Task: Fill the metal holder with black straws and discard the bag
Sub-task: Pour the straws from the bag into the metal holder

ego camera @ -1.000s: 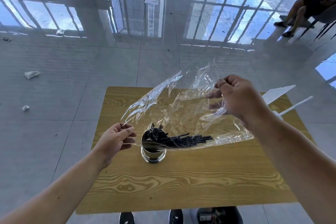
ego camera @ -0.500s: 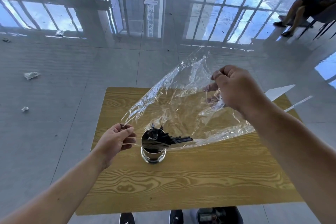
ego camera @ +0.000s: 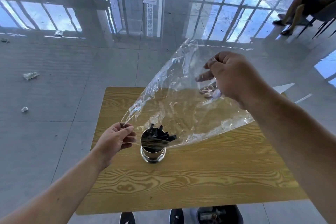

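Observation:
A shiny metal holder (ego camera: 153, 154) stands upright near the middle of the wooden table (ego camera: 190, 178). Black straws (ego camera: 163, 133) stick out of its mouth, a few leaning right into the bag's opening. The clear plastic bag (ego camera: 181, 100) is stretched above the holder, tilted with its far end high. My left hand (ego camera: 116, 140) pinches the bag's lower corner just left of the holder. My right hand (ego camera: 231, 76) grips the bag's raised far end, up and to the right.
Crumpled scraps (ego camera: 31, 75) lie on the glossy tiled floor to the left. A seated person's legs (ego camera: 294, 14) show at the far right. White strips (ego camera: 283, 87) poke out past the table's right edge. A dark bin (ego camera: 218, 214) and my shoes sit below the table's near edge.
My right hand has lifted the bag's far end higher. The straws have slid down out of the bag into the holder; only a few tips still lie in the opening. My left hand stayed put.

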